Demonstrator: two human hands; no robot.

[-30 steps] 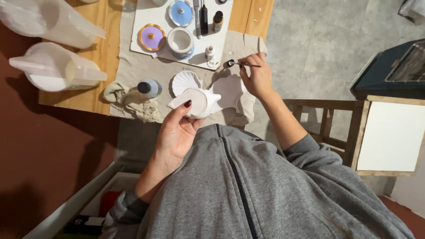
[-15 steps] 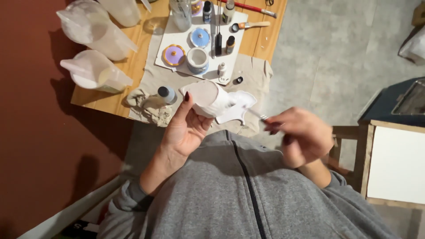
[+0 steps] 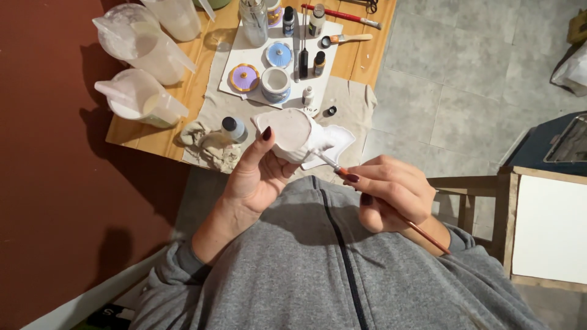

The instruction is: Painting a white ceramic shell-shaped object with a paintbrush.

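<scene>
A person in a grey zip-up top held a white ceramic piece (image 3: 292, 135) in the left hand (image 3: 260, 174), fingers curled up around its near side and one dark-nailed fingertip pressed against its left rim; the piece sat above the palm, over the near edge of the wooden table (image 3: 183, 101). The right hand (image 3: 391, 192) was closed in a pinch around a thin brush (image 3: 379, 201), its reddish handle running back past the wrist and its pale tip touching the right side of the ceramic piece. A white shell-shaped dish (image 3: 336, 139) lay just behind the piece on a beige cloth (image 3: 354, 107) that hung over the table's near edge.

Further in on the cloth, a white sheet (image 3: 244, 58) carried a purple round lid (image 3: 244, 78), a blue round lid (image 3: 279, 54) and a small white-and-blue pot (image 3: 275, 84), with several small paint bottles (image 3: 318, 62) standing beside them. A dark-capped bottle (image 3: 233, 128) lay near a crumpled rag (image 3: 205, 143) toward the near left corner. Two clear plastic measuring jugs (image 3: 143, 98) stood along the left edge. A wide brush (image 3: 345, 39) and a red-handled tool (image 3: 339, 14) rested near the far right corner.
</scene>
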